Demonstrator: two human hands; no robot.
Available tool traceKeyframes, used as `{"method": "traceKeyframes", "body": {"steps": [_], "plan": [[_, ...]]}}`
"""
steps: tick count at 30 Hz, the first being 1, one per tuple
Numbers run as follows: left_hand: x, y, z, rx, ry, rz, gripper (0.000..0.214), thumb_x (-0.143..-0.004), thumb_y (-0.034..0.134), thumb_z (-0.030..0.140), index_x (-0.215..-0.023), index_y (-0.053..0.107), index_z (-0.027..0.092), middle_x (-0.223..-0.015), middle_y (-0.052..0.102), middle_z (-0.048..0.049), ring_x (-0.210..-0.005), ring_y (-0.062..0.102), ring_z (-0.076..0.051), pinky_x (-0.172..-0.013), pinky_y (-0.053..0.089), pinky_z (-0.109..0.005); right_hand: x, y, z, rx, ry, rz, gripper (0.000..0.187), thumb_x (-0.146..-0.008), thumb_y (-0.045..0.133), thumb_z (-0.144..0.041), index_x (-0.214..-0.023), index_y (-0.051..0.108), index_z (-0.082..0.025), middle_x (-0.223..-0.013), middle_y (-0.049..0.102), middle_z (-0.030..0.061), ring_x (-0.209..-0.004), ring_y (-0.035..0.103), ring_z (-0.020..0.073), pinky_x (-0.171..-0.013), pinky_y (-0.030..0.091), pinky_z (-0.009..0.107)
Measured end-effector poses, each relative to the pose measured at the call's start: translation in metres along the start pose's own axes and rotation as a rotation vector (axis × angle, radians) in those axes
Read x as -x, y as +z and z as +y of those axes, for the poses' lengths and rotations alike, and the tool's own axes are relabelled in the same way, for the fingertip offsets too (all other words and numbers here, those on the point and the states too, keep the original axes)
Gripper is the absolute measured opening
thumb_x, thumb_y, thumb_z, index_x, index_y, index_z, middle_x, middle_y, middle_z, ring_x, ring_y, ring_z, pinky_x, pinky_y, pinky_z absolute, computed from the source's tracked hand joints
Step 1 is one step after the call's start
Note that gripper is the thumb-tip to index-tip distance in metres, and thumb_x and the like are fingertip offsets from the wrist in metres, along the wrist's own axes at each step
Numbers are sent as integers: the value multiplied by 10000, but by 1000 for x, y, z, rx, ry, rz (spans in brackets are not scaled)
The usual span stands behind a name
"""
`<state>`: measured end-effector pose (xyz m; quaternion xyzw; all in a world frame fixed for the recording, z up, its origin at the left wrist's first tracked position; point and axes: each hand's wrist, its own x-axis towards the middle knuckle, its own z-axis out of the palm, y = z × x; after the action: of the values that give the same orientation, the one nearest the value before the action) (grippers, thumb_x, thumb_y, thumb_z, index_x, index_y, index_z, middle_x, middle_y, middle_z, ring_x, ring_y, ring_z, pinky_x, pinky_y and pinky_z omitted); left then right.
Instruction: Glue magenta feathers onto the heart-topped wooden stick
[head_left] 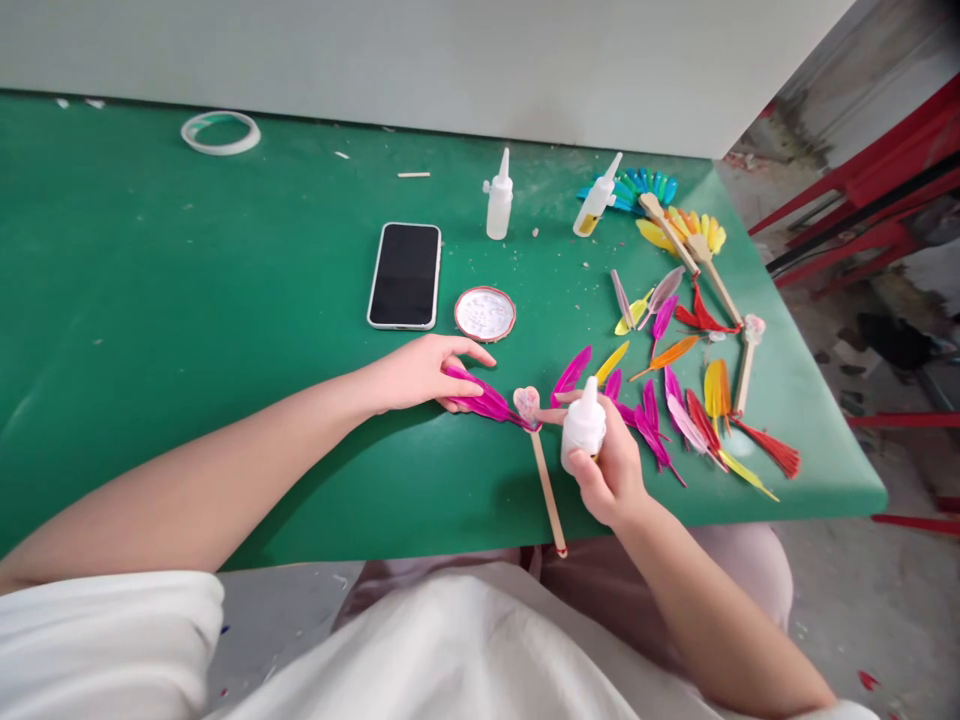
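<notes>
Between the thumb and fingers of my left hand [439, 372] is a magenta feather [484, 398]. Its narrow end lies at the head of a wooden stick [550, 495], beside a pinkish heart-shaped piece [526, 402]. My right hand [615, 465] is wrapped round a white glue bottle [583, 432], its nozzle pointing up. The right index finger reaches out to the stick's head, near the feather's tip. The stick's lower end juts over the table's front edge.
Loose coloured feathers [671, 350] lie to the right. Feathered fans [697, 235] and a red tassel [772, 450] are beyond them. Two more glue bottles [500, 200] stand behind a round lid [485, 313] and a phone [405, 275]. A tape roll [220, 133] is at the back left.
</notes>
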<state>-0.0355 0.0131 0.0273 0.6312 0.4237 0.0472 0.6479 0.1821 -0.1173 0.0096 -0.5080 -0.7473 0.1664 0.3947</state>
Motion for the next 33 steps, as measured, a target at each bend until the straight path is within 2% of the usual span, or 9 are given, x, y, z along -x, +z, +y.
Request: {"method": "traceKeyframes", "body": {"steps": [8, 17, 20, 23, 26, 28, 29, 31, 33], "plan": [[0, 1, 2, -36, 10, 12, 407, -721, 663, 289, -1097, 547, 185, -698, 670, -27, -646, 657, -157, -578, 552, -246, -7, 3, -3, 76, -111, -90, 285, -859, 388, -332, -1059, 504, -165, -1005, 602, 110, -983, 522, 244, -791, 444, 387], [1, 2, 1, -61, 20, 20, 408, -723, 658, 316, -1093, 546, 188, -698, 668, -22, -648, 654, -157, -582, 550, -255, -3, 5, -1, 43, -87, -66, 266, -842, 424, -328, -1041, 486, -163, -1033, 589, 123, -985, 530, 243, -800, 441, 392], [0, 2, 1, -63, 17, 23, 419, -720, 657, 330, -1097, 542, 189, -696, 666, -15, -658, 654, -164, -589, 547, -267, 0, 0, 4, -86, 35, 20, 223, -831, 447, -334, -998, 485, -192, -969, 602, 98, -948, 556, 234, -831, 435, 416], [2, 3, 2, -143, 50, 59, 422, -733, 635, 383, -1101, 543, 198, -700, 660, -4, -633, 642, -156, -589, 531, -270, 3, -18, 15, -170, 262, 266, 216, -794, 530, -309, -967, 431, -225, -817, 603, 28, -797, 592, 191, -796, 455, 401], [6, 5, 3, -398, 153, 221, 382, -771, 576, 433, -1090, 562, 223, -701, 652, 14, -585, 608, -131, -590, 493, -259, 11, -49, 29, -109, 522, 547, 377, -709, 648, -312, -982, 400, -240, -811, 560, -9, -700, 578, 156, -669, 468, 334], [10, 8, 4, -644, 252, 404, 343, -796, 545, 419, -1081, 579, 231, -763, 660, 8, -597, 592, -125, -598, 466, -256, 20, -70, 36, -33, 671, 564, 415, -664, 686, -353, -967, 430, -232, -849, 557, 0, -710, 569, 158, -630, 455, 312], [11, 9, 5, -767, 314, 507, 326, -807, 532, 399, -1078, 586, 225, -819, 664, -5, -636, 594, -133, -609, 457, -257, 25, -78, 38, 30, 723, 543, 416, -654, 690, -383, -954, 445, -230, -846, 557, 0, -699, 556, 155, -612, 446, 304], [15, 13, 7, -977, 468, 684, 299, -830, 509, 354, -1071, 595, 200, -921, 655, -34, -745, 596, -159, -644, 448, -264, 36, -89, 40, 140, 802, 404, 412, -635, 693, -434, -914, 475, -223, -810, 573, -1, -687, 545, 160, -594, 429, 292], [16, 20, 13, -1108, 647, 757, 271, -851, 487, 307, -1063, 599, 180, -962, 644, -49, -843, 580, -178, -691, 444, -271, 44, -93, 38, 225, 841, 236, 416, -617, 693, -476, -876, 491, -222, -774, 589, -1, -679, 548, 170, -575, 417, 281]]}}
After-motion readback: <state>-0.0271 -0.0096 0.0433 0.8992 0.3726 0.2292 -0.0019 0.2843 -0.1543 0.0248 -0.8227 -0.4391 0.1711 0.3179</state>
